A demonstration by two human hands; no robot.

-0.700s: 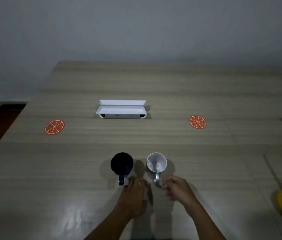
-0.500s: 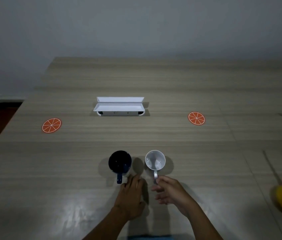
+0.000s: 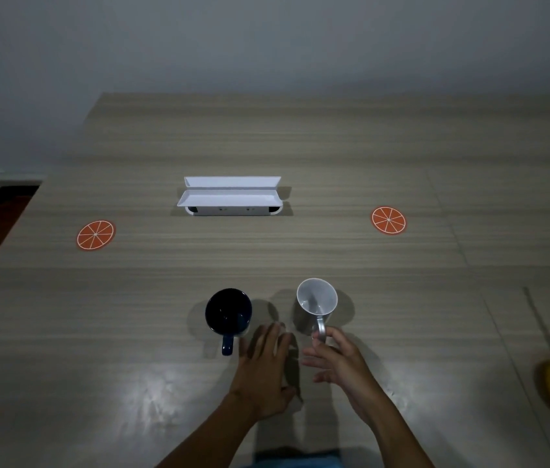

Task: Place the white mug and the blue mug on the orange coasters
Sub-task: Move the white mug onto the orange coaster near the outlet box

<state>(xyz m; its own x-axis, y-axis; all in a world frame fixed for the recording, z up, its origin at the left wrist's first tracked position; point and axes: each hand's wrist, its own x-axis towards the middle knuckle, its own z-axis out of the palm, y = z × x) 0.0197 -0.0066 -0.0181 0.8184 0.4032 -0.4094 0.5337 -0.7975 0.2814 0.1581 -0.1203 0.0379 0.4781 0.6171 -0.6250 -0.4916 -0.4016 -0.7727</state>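
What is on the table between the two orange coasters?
In the head view, only the white box, slightly behind the line from the left coaster to the right coaster.

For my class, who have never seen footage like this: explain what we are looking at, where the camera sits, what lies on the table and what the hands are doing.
There is no machine here. A person wears a camera on the head, looking forward and down at their own bare hands. On the wooden table stand a blue mug and a white mug, handles toward the person. Farther off lie two orange coasters, one left, one right, with an open white box between them. The right hand pinches the white mug's handle, and the mug looks tilted. The left hand is open, beside the blue mug's handle.
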